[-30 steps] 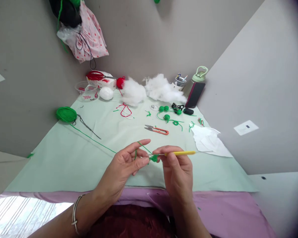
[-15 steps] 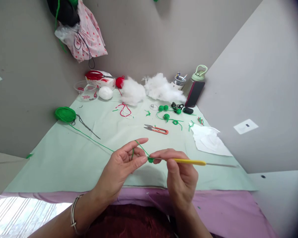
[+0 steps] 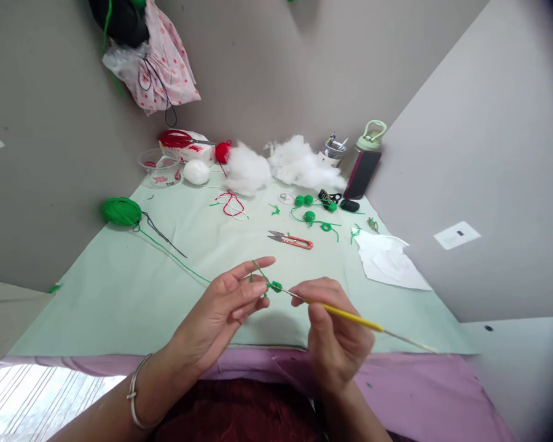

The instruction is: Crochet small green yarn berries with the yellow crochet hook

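Between the thumb and fingers of my left hand (image 3: 225, 294) is pinched a small green crochet piece (image 3: 275, 286), with green yarn looped over the raised index finger. My right hand (image 3: 338, 325) grips a crochet hook by its yellow handle (image 3: 350, 316); the metal tip reaches left to the green piece. The hook's far end slants down to the right. A strand runs from my left hand to the green yarn ball (image 3: 121, 211) at the left.
Thread snips (image 3: 290, 239) lie just beyond my hands. Farther back are white stuffing (image 3: 299, 162), green crocheted balls (image 3: 309, 217), a white yarn ball (image 3: 196, 172), a phone (image 3: 363, 175) against a bottle (image 3: 371, 136), and white paper (image 3: 387, 261) at right.
My right hand has lowered slightly, and the hook now tilts more steeply down to the right. The green piece has shifted a little up and left, showing more clearly between my hands.
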`<state>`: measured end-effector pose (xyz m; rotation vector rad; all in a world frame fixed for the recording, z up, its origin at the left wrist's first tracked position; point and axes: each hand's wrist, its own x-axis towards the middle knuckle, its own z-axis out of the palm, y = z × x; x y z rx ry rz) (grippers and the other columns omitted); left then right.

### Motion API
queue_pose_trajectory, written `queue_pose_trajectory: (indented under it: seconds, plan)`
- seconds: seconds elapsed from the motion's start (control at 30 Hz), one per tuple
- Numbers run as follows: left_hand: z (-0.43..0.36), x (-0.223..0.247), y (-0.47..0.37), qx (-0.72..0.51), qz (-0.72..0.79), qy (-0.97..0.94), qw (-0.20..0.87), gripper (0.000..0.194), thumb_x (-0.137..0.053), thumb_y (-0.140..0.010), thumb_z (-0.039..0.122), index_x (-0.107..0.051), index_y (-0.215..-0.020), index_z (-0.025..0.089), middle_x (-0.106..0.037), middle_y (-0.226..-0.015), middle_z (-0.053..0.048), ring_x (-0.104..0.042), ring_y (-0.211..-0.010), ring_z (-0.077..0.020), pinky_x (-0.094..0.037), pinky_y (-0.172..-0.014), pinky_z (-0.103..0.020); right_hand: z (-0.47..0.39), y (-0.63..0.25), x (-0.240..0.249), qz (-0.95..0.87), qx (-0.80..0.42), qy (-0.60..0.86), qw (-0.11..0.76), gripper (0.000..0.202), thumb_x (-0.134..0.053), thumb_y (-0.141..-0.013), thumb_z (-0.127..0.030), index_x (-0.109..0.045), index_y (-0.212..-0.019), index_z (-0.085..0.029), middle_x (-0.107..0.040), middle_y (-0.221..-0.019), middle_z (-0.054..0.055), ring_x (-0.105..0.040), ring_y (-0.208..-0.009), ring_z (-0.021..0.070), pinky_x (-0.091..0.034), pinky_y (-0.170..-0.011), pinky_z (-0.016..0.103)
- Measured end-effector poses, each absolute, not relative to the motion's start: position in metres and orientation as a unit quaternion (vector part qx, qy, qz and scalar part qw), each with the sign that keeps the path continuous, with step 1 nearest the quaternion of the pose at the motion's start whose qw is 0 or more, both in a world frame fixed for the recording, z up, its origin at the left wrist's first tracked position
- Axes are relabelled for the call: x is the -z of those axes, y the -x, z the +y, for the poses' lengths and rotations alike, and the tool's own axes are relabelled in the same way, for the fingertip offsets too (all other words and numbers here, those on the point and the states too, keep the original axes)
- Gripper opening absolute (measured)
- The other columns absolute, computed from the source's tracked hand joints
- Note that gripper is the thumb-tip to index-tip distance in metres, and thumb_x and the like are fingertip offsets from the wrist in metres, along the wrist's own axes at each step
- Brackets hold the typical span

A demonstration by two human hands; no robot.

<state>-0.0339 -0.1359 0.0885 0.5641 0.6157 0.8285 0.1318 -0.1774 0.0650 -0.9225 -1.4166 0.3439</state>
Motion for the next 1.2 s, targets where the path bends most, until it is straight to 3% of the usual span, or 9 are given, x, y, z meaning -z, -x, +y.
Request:
queue_pose_trajectory:
  seconds: [0.1,0.23,0.33,0.43,0.67,0.87,0.97,1.1,1.2]
  plan:
    - [-0.137,-0.089,0.031,-0.407,0.305,-0.314,0.801,0.037,-0.084,-0.085,0.027,-0.079,-0.121,0.028,-0.060,-0.080,0.006,-0.041,-0.058,-0.0029,-0.048,-0.083,-0.024,-0.174,-0.130,-0.069,-0.570,-0.249,0.385,0.682,0.022,-0.056,-0.104,-0.018,-0.077,-0.105,-0.026,-0.072,-0.090,0.003,-0.065,-0.080,0.0182,-0.054,-0.068,0.033]
    - [-0.140,-0.086,0.026,-0.409,0.318,-0.349,0.781,0.036,-0.087,-0.082,0.030,-0.080,-0.118,0.029,-0.064,-0.086,0.002,-0.057,-0.082,-0.0106,-0.045,-0.082,-0.023,-0.172,-0.126,-0.070,-0.592,-0.259,0.397,0.651,0.024,-0.058,-0.103,-0.017,-0.078,-0.108,-0.027,-0.077,-0.106,0.005,-0.070,-0.101,0.0209,-0.058,-0.082,0.036]
    - [-0.139,-0.084,0.027,-0.417,0.327,-0.370,0.763,0.034,-0.087,-0.082,0.033,-0.081,-0.115,0.029,-0.064,-0.088,0.001,-0.056,-0.085,-0.0116,-0.045,-0.081,-0.023,-0.174,-0.126,-0.071,-0.607,-0.239,0.402,0.643,0.027,-0.057,-0.102,-0.012,-0.077,-0.111,-0.028,-0.078,-0.105,0.004,-0.071,-0.101,0.0192,-0.059,-0.086,0.035]
    - [-0.137,-0.083,0.028,-0.425,0.349,-0.402,0.732,0.035,-0.086,-0.083,0.036,-0.081,-0.116,0.030,-0.063,-0.086,0.002,-0.050,-0.076,-0.0109,-0.039,-0.065,-0.021,-0.175,-0.128,-0.069,-0.636,-0.201,0.407,0.624,0.031,-0.057,-0.101,-0.008,-0.076,-0.114,-0.028,-0.077,-0.104,0.004,-0.071,-0.098,0.0189,-0.060,-0.083,0.034]
    - [-0.137,-0.085,0.025,-0.392,0.322,-0.313,0.803,0.051,-0.089,-0.080,0.036,-0.076,-0.128,0.024,-0.062,-0.078,0.003,-0.036,-0.061,-0.0068,-0.034,-0.062,-0.022,-0.178,-0.125,-0.054,-0.715,0.043,0.422,0.555,0.045,-0.064,-0.095,-0.005,-0.072,-0.132,-0.030,-0.073,-0.119,0.010,-0.071,-0.103,0.0237,-0.063,-0.077,0.037]
    - [-0.135,-0.086,0.031,-0.399,0.315,-0.285,0.813,0.041,-0.085,-0.085,0.028,-0.078,-0.125,0.023,-0.053,-0.074,0.007,-0.034,-0.058,-0.0045,-0.044,-0.087,-0.026,-0.177,-0.129,-0.065,-0.607,-0.151,0.422,0.656,0.026,-0.058,-0.100,-0.011,-0.077,-0.110,-0.026,-0.075,-0.093,0.006,-0.068,-0.082,0.0202,-0.058,-0.070,0.037]
    - [-0.134,-0.086,0.033,-0.395,0.321,-0.292,0.809,0.037,-0.085,-0.085,0.029,-0.080,-0.121,0.025,-0.052,-0.076,0.007,-0.034,-0.059,-0.0045,-0.045,-0.087,-0.026,-0.174,-0.132,-0.071,-0.551,-0.212,0.421,0.689,0.021,-0.058,-0.101,-0.017,-0.077,-0.101,-0.025,-0.072,-0.085,0.004,-0.064,-0.071,0.0178,-0.054,-0.064,0.034]
    - [-0.135,-0.085,0.030,-0.410,0.329,-0.323,0.787,0.033,-0.086,-0.084,0.030,-0.081,-0.117,0.027,-0.058,-0.080,0.004,-0.048,-0.071,-0.0076,-0.043,-0.082,-0.024,-0.169,-0.132,-0.072,-0.516,-0.296,0.389,0.703,0.019,-0.058,-0.103,-0.021,-0.076,-0.097,-0.025,-0.069,-0.081,0.002,-0.061,-0.063,0.0142,-0.053,-0.059,0.031]
    - [-0.140,-0.083,0.024,-0.452,0.341,-0.371,0.736,0.046,-0.087,-0.083,0.027,-0.076,-0.128,0.033,-0.064,-0.084,0.004,-0.054,-0.082,-0.0101,-0.042,-0.083,-0.022,-0.171,-0.128,-0.066,-0.576,-0.240,0.420,0.659,0.021,-0.058,-0.102,-0.017,-0.077,-0.104,-0.026,-0.071,-0.088,0.003,-0.066,-0.073,0.0163,-0.057,-0.065,0.032]
